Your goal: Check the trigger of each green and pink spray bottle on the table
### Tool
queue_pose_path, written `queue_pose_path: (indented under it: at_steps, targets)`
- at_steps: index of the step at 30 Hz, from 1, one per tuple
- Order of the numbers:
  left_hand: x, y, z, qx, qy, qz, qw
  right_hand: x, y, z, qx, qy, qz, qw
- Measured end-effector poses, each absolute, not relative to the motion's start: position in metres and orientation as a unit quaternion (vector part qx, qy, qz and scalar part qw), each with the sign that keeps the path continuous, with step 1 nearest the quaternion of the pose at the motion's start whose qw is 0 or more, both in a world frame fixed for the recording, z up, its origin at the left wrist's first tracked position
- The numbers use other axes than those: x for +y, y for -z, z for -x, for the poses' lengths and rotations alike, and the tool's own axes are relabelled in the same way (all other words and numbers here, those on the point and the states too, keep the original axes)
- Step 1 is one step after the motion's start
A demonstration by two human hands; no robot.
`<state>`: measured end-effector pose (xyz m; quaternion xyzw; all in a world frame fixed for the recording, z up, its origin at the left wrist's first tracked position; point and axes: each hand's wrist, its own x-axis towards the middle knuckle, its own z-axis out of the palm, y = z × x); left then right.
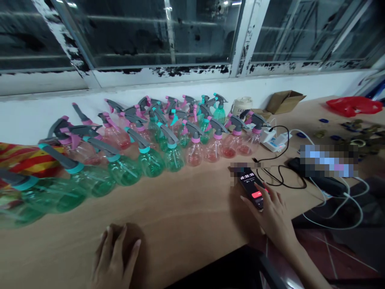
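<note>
On the wooden table lies a smartphone [248, 185], its dark screen showing a row of zeros and a red button. My right hand [272, 210] is over the phone's lower end, fingers stretched out at the screen and thumb beside the left edge; nothing is gripped. My left hand [112, 257] rests on the tabletop near the front, fingers apart, holding nothing. Beyond both hands stand many spray bottles in rows. Green ones, such as this green spray bottle [173, 158], have teal collars; clear pinkish ones, such as this pink spray bottle [195, 154], have pink collars.
A white power strip [272, 140] with cables sits right of the bottles. Nearby are a black case [319, 176], an open cardboard box [284, 102], a red plastic bag [353, 106] and scattered small parts. A window wall [162, 82] runs behind the table [186, 208].
</note>
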<state>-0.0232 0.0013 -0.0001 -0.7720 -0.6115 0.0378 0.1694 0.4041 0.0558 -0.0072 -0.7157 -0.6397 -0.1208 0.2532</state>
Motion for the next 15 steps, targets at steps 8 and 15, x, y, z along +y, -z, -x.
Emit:
queue_pose_path:
  at_steps: [8,15]
  targets:
    - [0.009,-0.018,-0.005,-0.644,-0.12,0.733,0.184,0.069,0.004,-0.381,-0.668,0.096,0.689,0.264]
    - [0.006,-0.002,0.012,-0.644,-0.085,0.744,0.155,0.069,0.002,-0.369,-0.694,0.091,0.663,0.267]
